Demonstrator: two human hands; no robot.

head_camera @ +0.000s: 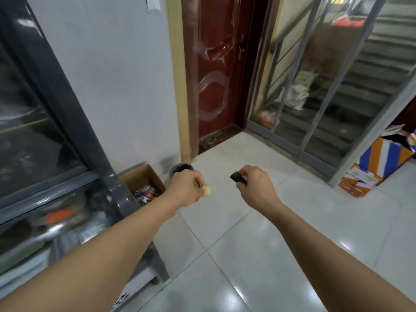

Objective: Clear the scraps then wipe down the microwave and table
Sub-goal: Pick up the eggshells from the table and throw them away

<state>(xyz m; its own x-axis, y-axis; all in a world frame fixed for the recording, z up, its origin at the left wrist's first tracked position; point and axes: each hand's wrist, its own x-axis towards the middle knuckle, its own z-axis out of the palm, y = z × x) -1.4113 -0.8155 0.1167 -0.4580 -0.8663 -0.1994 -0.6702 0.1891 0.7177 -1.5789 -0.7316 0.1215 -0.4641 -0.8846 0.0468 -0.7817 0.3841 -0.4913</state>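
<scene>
Light: we see an evenly lit indoor scene, bright without harsh shadow.
Glare: white patches shine on the glossy floor tiles, strongest nearest us and well short of the red door.
Reflections: the dark glass cabinet left of the door mirrors pale streaks; the glass partition right of the door is hazy with sheen.
Blur: we find motion smear throughout, heaviest on the door's sheen and the cabinet.
Distortion: wide-angle bending tilts the cabinet frame and partition bars away from the door, towards the frame edges.
Focus: nothing is crisp; both forearms nearest us look soft.
</scene>
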